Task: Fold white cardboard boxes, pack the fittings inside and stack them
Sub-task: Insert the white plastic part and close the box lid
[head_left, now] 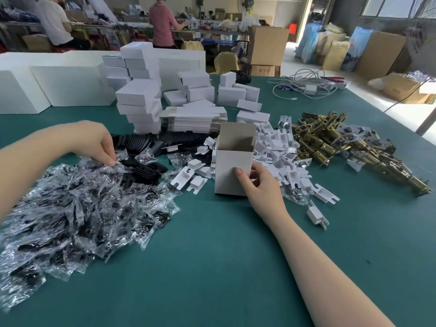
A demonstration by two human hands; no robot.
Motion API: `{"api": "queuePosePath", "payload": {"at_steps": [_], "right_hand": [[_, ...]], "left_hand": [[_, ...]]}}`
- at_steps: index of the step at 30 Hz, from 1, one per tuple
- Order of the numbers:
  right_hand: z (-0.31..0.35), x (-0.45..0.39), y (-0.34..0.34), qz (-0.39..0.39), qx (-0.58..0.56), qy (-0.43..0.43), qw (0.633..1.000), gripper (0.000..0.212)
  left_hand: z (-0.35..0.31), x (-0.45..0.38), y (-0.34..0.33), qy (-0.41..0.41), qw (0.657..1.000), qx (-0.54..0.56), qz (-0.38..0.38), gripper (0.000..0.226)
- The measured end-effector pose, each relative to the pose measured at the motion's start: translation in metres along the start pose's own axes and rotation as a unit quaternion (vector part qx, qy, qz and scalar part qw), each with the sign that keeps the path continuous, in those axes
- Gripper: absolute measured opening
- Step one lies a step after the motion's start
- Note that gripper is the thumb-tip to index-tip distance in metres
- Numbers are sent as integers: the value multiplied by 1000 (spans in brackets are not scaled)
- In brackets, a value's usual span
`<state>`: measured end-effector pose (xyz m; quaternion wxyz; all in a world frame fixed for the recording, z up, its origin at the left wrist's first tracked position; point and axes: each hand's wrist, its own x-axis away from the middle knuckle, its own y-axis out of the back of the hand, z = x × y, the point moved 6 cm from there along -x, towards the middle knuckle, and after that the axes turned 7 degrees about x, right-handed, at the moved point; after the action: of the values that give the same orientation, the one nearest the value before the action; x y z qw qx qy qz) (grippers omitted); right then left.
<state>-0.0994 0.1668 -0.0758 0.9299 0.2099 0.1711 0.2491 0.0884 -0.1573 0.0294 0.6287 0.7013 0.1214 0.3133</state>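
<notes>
Far left of the upright white cardboard box (233, 172), a heap of clear plastic packets holding black fittings (77, 213) spreads over the green table cover (212, 267). Your left hand (99, 142) hangs over the heap's far edge, its fingertips (110, 160) pinched narrowly on one crinkled clear packet (120, 162). Behind and left of the box stand stacks of closed white cardboard boxes (139, 105); directly behind it lies a pile of flat unfolded white carton blanks (193, 120), with black curved plastic pieces (141, 147) in front of them. The box itself stands on the cover at centre, its top flaps open and its brown inside showing. Your right hand (258, 185) grips its lower right corner, thumb (243, 177) on the near face and fingers wrapped round the right side. Right of the box lie loose white folded card inserts (278, 152), then a heap of brass-coloured metal latch fittings (342, 142).
</notes>
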Motion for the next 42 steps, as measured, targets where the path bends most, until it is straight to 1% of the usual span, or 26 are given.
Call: {"api": "queuePosePath", "payload": {"at_steps": [2,4,5,6,8,10,11,13,15,16,17,19,22,25,27,30,33,35,38,39,42], "right_hand": [[0,0,0,-1,0,2,1000,26],[1,0,0,-1,-1,3,1000,28],[1,0,0,0,0,3,1000,29],[1,0,0,0,1,3,1000,29],[0,-1,0,-1,1,3,1000,29],[0,0,0,-1,0,3,1000,30],[0,0,0,-1,-1,3,1000,31],[0,-1,-1,0,0,1,1000,32],[0,-1,-1,-1,0,1,1000,30],[1,-1,0,-2,0,1,1000,29],[1,-1,0,-3,0,3,1000,28],[2,0,0,-4,2,7,1000,28],[3,1,1,-6,8,11,1000,31],[3,2,1,-6,9,9,1000,35],[3,2,2,-5,11,6,1000,37],[3,1,2,-7,14,1,1000,38],[3,0,2,-5,10,-1,1000,33],[4,1,1,-4,7,-1,1000,30],[4,1,1,-3,4,-1,1000,30],[4,2,2,-3,1,-1,1000,30],[5,3,1,0,-1,1,1000,32]], "left_hand": [[-3,2,11,-3,1000,22,-21,13],[-8,4,23,-17,994,95,-54,17],[-12,5,28,-23,986,150,-64,18],[-16,6,30,-25,973,219,-65,18],[-28,10,27,-21,927,374,-22,21],[-43,17,23,-25,885,465,20,23],[-51,20,21,-30,871,489,20,23],[-70,25,21,-55,843,535,-24,17],[-95,33,23,-110,809,572,-76,13],[-111,38,25,-148,803,569,-97,17],[-127,44,27,-188,808,545,-124,22],[-160,52,31,-258,831,454,-192,25],[-197,55,32,-301,840,371,-257,19],[-214,50,29,-314,850,299,-298,16],[-218,46,25,-315,862,248,-311,15],[-219,42,17,-323,874,192,-309,15],[-218,41,13,-331,877,153,-314,20],[-217,40,12,-327,877,142,-322,21],[-218,37,13,-302,889,136,-316,23],[-220,38,15,-304,885,147,-320,23],[-224,45,21,-321,858,198,-349,22]]}}
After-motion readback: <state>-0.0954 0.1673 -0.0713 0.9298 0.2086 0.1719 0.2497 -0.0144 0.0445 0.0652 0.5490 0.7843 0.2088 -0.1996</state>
